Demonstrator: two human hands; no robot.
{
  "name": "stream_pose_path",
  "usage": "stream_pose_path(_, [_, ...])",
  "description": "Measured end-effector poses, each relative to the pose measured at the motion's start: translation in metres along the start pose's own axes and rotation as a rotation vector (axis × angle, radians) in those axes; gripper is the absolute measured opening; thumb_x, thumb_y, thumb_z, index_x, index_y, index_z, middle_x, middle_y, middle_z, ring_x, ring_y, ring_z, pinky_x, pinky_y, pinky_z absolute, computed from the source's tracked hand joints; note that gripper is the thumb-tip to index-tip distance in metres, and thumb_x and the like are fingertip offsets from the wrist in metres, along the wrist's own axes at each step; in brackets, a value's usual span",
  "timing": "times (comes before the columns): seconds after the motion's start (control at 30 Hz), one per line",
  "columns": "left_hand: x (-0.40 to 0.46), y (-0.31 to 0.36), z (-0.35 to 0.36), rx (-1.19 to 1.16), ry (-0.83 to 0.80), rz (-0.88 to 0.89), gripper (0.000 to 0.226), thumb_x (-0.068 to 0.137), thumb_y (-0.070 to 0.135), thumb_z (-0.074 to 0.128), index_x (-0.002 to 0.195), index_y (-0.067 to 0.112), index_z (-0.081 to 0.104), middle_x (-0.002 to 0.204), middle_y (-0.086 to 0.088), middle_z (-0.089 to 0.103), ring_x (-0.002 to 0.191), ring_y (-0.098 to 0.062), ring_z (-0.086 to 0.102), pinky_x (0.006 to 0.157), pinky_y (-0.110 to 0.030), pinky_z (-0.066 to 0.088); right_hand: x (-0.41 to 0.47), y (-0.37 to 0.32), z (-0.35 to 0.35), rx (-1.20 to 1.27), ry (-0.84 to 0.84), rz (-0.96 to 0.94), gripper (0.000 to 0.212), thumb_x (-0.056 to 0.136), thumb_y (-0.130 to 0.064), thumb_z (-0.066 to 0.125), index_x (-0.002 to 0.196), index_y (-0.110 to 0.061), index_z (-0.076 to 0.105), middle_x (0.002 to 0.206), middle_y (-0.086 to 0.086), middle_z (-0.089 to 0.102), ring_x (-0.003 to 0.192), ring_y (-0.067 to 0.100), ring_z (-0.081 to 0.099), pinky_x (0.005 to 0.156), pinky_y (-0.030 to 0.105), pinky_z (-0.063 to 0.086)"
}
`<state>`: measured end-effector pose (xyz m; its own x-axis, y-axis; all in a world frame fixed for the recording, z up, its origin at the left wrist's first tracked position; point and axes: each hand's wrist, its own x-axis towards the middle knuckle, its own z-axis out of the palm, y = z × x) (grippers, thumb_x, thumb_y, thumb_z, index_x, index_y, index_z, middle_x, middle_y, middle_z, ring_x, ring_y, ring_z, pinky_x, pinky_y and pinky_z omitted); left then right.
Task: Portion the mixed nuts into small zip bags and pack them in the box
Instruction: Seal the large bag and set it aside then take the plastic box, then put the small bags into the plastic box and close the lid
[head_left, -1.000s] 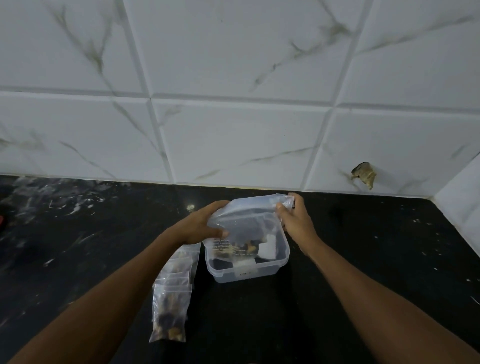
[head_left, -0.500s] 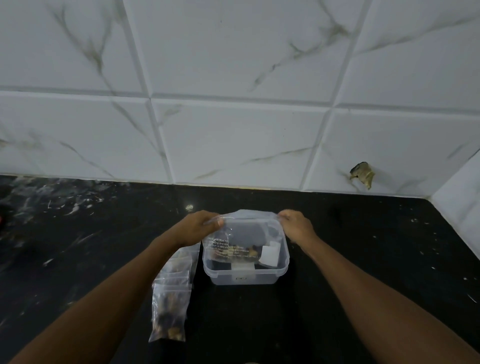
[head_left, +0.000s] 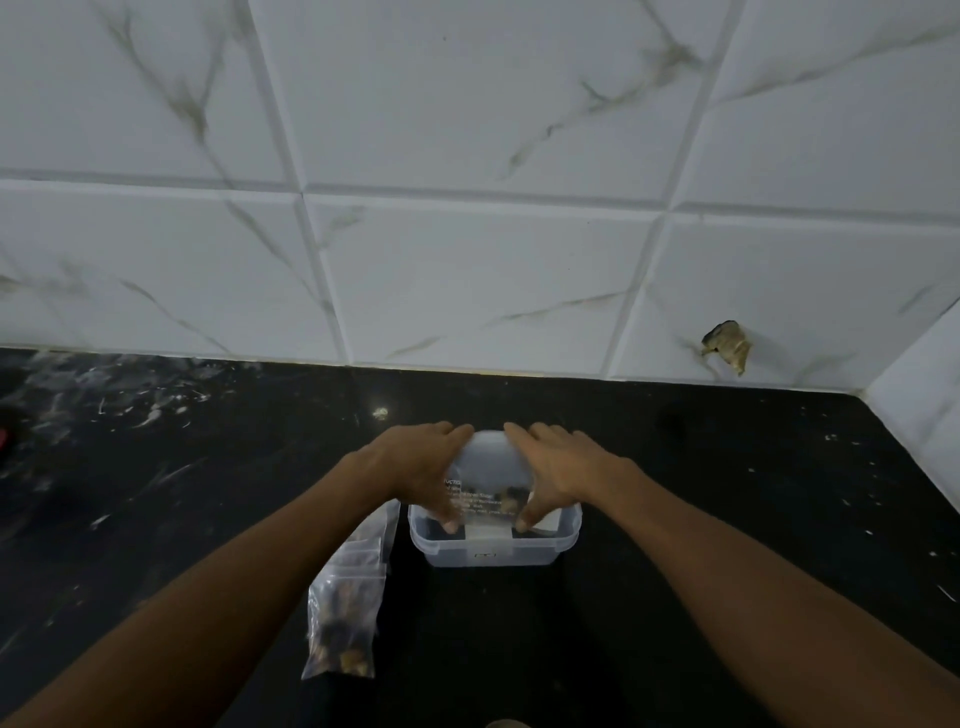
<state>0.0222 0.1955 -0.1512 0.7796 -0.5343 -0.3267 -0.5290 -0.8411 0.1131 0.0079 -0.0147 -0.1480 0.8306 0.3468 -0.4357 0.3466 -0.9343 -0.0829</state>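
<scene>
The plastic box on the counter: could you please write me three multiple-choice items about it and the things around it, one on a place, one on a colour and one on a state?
1. Where do the nut bags lie relative to the box?
A. left of it
B. right of it
C. behind it

2. What colour is the counter?
A. white
B. black
C. red

3. What are the hands doing?
A. hanging idle
B. lifting the bags
C. pressing the lid onto the box

Answers: 1 A, the bags lie on the counter by the box's left side. 2 B, the counter is black with pale flecks. 3 C, the left hand and right hand lie flat on the lid.
</scene>
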Motion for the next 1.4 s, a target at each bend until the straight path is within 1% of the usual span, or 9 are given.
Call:
stream_pose_path(0.13, [0.005, -0.002, 0.008, -0.041, 0.063, -0.034, 0.088, 0.067, 0.038, 0.084, 0.14, 0.025, 0.036, 0.134, 0.001, 0.053, 0.117, -0.02, 0.055, 0.101, -0.039, 0.047, 0.007, 0.005, 0.008, -0.059, 0.081, 0.011, 0.102, 0.061, -0.048, 0.083, 0.14, -0.031, 0.02, 0.126, 0.006, 0.046, 0.112, 0.026, 0.049, 0.093, 0.044, 0.045])
stream_pose_path(0.27, [0.009, 0.0, 0.011, -0.056, 0.107, -0.029, 0.069, 0.074, 0.03, 0.081, 0.132, 0.022, 0.044, 0.13, -0.002, 0.056, 0.115, -0.021, 0.056, 0.1, -0.038, 0.047, 0.012, 0.009, 0.017, -0.046, 0.168, 0.025, 0.087, 0.065, -0.04, 0.082, 0.131, -0.031, 0.027, 0.116, 0.004, 0.052, 0.098, 0.022, 0.056, 0.079, 0.039, 0.052])
stream_pose_path(0.6, [0.009, -0.005, 0.011, -0.163, 0.178, 0.017, 0.05, 0.082, 0.022, 0.076, 0.126, 0.018, 0.053, 0.124, -0.006, 0.062, 0.112, -0.022, 0.059, 0.099, -0.035, 0.047, 0.02, 0.011, 0.022, 0.006, 0.275, 0.05, 0.056, 0.076, -0.023, 0.077, 0.12, -0.021, 0.041, 0.11, 0.006, 0.062, 0.093, 0.023, 0.062, 0.077, 0.037, 0.054])
stream_pose_path(0.8, [0.004, -0.008, 0.012, -0.317, 0.216, 0.002, 0.037, 0.088, 0.018, 0.07, 0.123, 0.014, 0.061, 0.118, -0.007, 0.067, 0.107, -0.02, 0.062, 0.089, -0.022, 0.043, 0.017, 0.009, 0.025, -0.004, 0.355, 0.056, 0.04, 0.082, -0.02, 0.072, 0.114, -0.017, 0.048, 0.103, 0.006, 0.064, 0.086, 0.021, 0.063, 0.072, 0.034, 0.054])
stream_pose_path(0.97, [0.006, -0.006, 0.013, -0.349, 0.24, -0.035, 0.031, 0.09, 0.018, 0.068, 0.121, 0.014, 0.062, 0.117, -0.008, 0.068, 0.106, -0.02, 0.064, 0.093, -0.025, 0.046, 0.016, 0.006, 0.025, -0.015, 0.383, 0.074, 0.032, 0.086, -0.017, 0.067, 0.113, -0.016, 0.049, 0.101, 0.007, 0.065, 0.084, 0.022, 0.064, 0.071, 0.035, 0.054])
stream_pose_path(1.1, [0.006, -0.007, 0.016, -0.323, 0.22, -0.023, 0.037, 0.088, 0.021, 0.07, 0.123, 0.016, 0.06, 0.119, -0.006, 0.066, 0.11, -0.021, 0.062, 0.097, -0.031, 0.047, 0.012, 0.004, 0.024, -0.054, 0.39, 0.076, 0.035, 0.086, -0.019, 0.067, 0.115, -0.015, 0.047, 0.101, 0.007, 0.064, 0.084, 0.022, 0.064, 0.065, 0.031, 0.048])
stream_pose_path(1.17, [0.005, -0.009, 0.016, -0.287, 0.187, -0.031, 0.052, 0.083, 0.029, 0.075, 0.129, 0.022, 0.053, 0.123, -0.002, 0.062, 0.114, -0.02, 0.057, 0.099, -0.033, 0.044, 0.009, 0.004, 0.023, -0.065, 0.39, 0.08, 0.041, 0.085, -0.023, 0.069, 0.118, -0.016, 0.045, 0.101, 0.006, 0.064, 0.083, 0.022, 0.063, 0.063, 0.031, 0.046])
stream_pose_path(1.27, [-0.003, -0.016, 0.015, -0.197, 0.126, -0.09, 0.081, 0.076, 0.043, 0.077, 0.144, 0.026, 0.036, 0.137, 0.001, 0.052, 0.128, -0.02, 0.048, 0.111, -0.046, 0.034, 0.002, 0.008, 0.022, -0.041, 0.358, 0.107, 0.053, 0.082, -0.033, 0.072, 0.123, -0.019, 0.041, 0.102, 0.005, 0.061, 0.083, 0.02, 0.061, 0.063, 0.03, 0.045])
stream_pose_path(1.4, [-0.012, -0.012, 0.015, -0.085, 0.128, -0.135, 0.094, 0.078, 0.043, 0.076, 0.152, 0.022, 0.023, 0.147, -0.005, 0.046, 0.138, -0.024, 0.04, 0.118, -0.051, 0.023, -0.005, 0.008, 0.021, -0.049, 0.309, 0.173, 0.073, 0.077, -0.045, 0.074, 0.134, -0.02, 0.035, 0.118, 0.008, 0.057, 0.101, 0.025, 0.059, 0.08, 0.037, 0.049])
